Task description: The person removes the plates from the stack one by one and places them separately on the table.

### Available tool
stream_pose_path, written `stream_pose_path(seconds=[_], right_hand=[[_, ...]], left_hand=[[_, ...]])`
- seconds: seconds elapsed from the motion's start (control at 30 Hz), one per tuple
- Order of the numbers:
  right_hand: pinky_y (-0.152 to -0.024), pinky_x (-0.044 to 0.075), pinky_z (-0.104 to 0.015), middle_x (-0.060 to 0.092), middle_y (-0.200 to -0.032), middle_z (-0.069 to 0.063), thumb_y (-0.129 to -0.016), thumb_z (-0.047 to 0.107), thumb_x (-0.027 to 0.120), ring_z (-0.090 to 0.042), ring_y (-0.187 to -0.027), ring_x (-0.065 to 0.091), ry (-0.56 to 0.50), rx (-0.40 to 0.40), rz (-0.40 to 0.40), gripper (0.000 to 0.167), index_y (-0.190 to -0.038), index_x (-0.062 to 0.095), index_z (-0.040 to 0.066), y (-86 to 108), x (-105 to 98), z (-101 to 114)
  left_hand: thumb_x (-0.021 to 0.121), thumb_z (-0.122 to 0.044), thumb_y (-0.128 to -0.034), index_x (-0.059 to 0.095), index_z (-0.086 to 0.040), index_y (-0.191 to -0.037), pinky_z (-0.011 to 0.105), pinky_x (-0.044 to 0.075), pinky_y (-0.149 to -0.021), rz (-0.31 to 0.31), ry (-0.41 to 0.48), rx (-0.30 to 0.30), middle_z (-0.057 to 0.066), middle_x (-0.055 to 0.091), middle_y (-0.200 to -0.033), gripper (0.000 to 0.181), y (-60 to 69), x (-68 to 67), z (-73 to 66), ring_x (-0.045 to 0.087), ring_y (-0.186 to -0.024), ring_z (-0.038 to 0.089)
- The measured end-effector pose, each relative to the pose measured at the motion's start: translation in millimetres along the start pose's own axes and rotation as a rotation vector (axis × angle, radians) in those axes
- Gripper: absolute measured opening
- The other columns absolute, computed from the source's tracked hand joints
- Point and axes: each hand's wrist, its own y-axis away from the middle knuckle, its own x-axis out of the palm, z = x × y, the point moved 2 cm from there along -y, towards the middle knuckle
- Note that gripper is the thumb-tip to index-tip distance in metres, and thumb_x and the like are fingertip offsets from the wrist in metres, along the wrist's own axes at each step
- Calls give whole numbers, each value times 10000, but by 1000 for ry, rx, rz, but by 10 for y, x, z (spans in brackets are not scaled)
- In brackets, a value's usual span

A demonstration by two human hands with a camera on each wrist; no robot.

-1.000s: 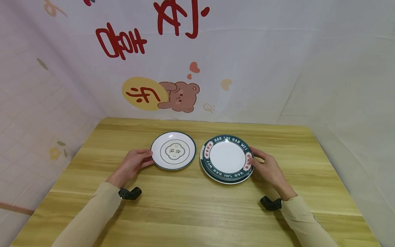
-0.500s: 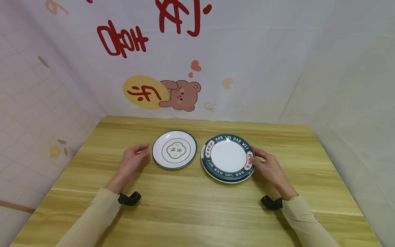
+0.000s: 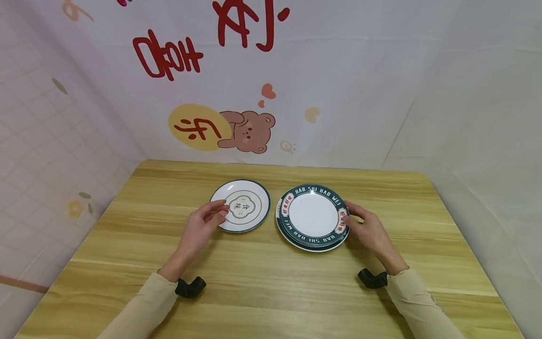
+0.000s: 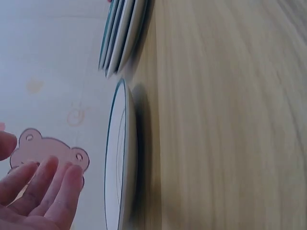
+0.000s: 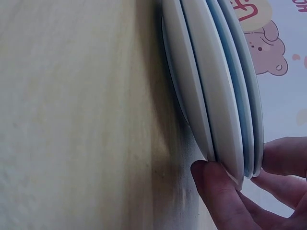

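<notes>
"Pale printed wall [image 3: 360, 94] behind, brown cartoon bear [image 3: 251, 134] on it, wood-grain tabletop [image 3: 271, 282] below — what's on there?"

"White plate [image 3: 243, 206], dark green rim, Chinese chars in the middle, flat on the tabletop just L of a stack of plates [image 3: 313, 215]. Narrow gap btwn them. Top one in the stack has a green band, HAO SHI HAO WEI."

"Hands?"

"Right hand [image 3: 369, 233] pinches the stack at its right edge, thumb on top, fingertips under the rim. Can't tell if it's lifted any. Left hand [image 3: 203, 227] has nothing in it — fingers loosely bent over the white plate's near-left part, and per the L wrist cam, not touching it."

"Nearer to what?"

"Left's nearest the white plate, w/ the stack farther off to its right, past that plate. Right's already on the stack. All round, so no long axis to line up w/."
</notes>
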Motion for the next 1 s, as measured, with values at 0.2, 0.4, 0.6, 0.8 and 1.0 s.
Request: stream_pose_path(seconds=[0.2,0.4,0.6,0.8,1.0], right_hand=[[-1120,424,-612,484,-1494,-315,-1063,168,585,-453,-1395,448,1,8,5,550,-1560,421,-2,20,-9,8],[-1125,416,-620,481,-1499,-313,-1064,180,584,-463,-1404,435,19,15,6,552,-1567,421,19,19,-14,-20],[-1132,400,-630,459,-1522,-303,-1070,183,571,-473,-1411,419,28,20,18,560,-1584,402,43,12,-19,-32],[-1133,404,-632,489,-1491,-313,-1068,180,568,-469,-1403,432,38,3,14,552,-1578,412,37,9,-20,-35],[-1133,409,-614,511,-1464,-324,-1062,165,566,-463,-1391,446,31,3,17,551,-1574,414,28,-1,-18,-29]], left_hand=[[602,-9,-1027,590,63,-1382,246,600,-895,91,47,50,315,645,-1265,362,36,203,-82,689,-1093,162],[575,-34,-1034,579,49,-1401,225,579,-926,173,82,12,279,640,-1310,377,37,412,-123,629,-1199,408],[579,-71,-1041,543,49,-1440,255,572,-960,240,98,-39,257,626,-1349,418,58,602,-133,621,-1221,429],[587,-77,-1040,517,75,-1447,364,578,-993,255,141,-103,259,585,-1395,440,81,799,-126,606,-1247,435],[592,-87,-1030,499,42,-1480,367,588,-973,220,97,-143,215,557,-1440,478,89,985,-113,624,-1244,349]])
